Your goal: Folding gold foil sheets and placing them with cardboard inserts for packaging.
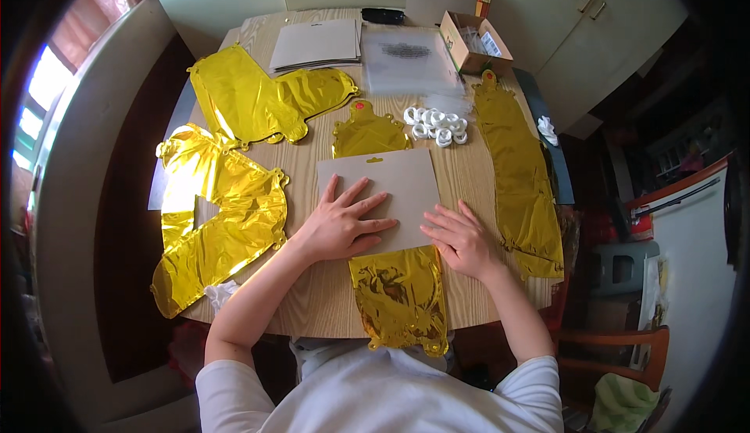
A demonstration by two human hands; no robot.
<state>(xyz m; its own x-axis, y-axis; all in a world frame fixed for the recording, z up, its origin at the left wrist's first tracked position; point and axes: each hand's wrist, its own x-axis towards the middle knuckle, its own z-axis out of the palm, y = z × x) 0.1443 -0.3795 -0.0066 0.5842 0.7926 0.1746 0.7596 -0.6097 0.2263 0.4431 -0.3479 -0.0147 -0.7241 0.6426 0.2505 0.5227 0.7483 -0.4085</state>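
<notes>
A grey card (406, 191) with a hanger slot near its top edge lies across the middle of a flat gold foil balloon (398, 292). The balloon shows above and below the card, its lower end reaching over the table's front edge. My left hand (341, 218) rests flat on the card with its fingers spread. At the card's right edge, my right hand (461, 237) has its fingers stretched out, the tips touching the card's border. Neither hand grips anything.
More flat gold balloons lie left (242, 97), nearer left (226, 206) and right (519, 175) on the wooden table (305, 300). Behind are stacked grey cards (316, 42), clear plastic bags (406, 73), white ribbon rolls (437, 124) and an open cardboard box (475, 59).
</notes>
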